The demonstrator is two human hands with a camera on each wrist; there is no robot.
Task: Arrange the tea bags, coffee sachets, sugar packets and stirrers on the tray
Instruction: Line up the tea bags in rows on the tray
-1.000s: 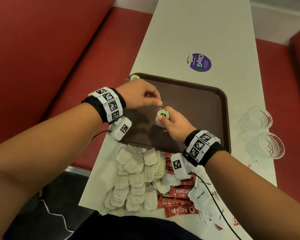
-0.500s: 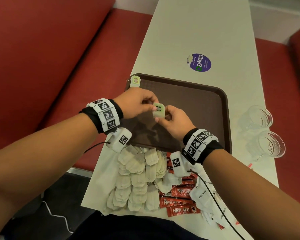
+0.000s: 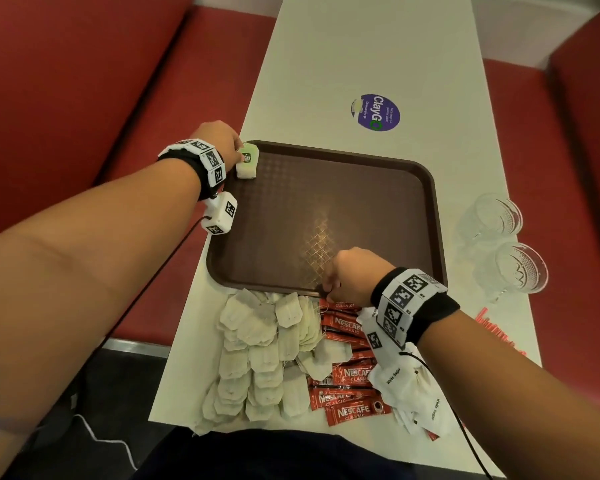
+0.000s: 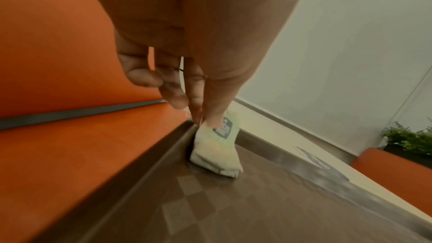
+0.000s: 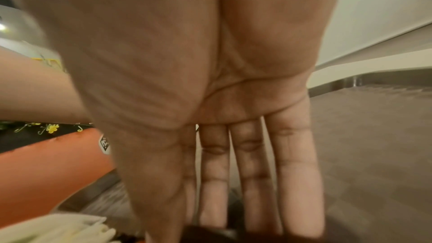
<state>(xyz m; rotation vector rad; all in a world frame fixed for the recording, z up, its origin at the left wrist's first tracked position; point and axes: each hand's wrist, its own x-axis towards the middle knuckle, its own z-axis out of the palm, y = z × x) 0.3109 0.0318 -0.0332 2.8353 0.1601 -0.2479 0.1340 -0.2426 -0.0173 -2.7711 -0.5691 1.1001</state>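
A long white table [image 3: 361, 46] runs between red benches [image 3: 66, 81]. On it lies a brown tray [image 3: 426, 202] with a raised rim, its floor patterned in small diamonds. Near the tray's right edge stand two clear glasses [image 3: 499, 244], and further toward the person lie red stirrers [image 3: 496, 330]. At the near end of the table, just beside the tray's near rim, lies a heap of loose tea bags [image 3: 260, 355]; to its right red coffee sachets [image 3: 347, 379] overlap one another, and white sugar packets [image 3: 409, 386] lie partly beneath the right forearm. A round purple sticker [image 3: 377, 112] marks the table beyond the tray.

The left hand [image 3: 219, 140] reaches to the tray's far left corner, where thumb and forefinger pinch the top of a single tea bag with a green tag [image 3: 247, 161]; the bag's lower end rests on the tray floor against the rim. The right hand [image 3: 354, 275] hangs over the tray's near rim, fingers [image 5: 294, 173] straight, together and pointing down, holding nothing.
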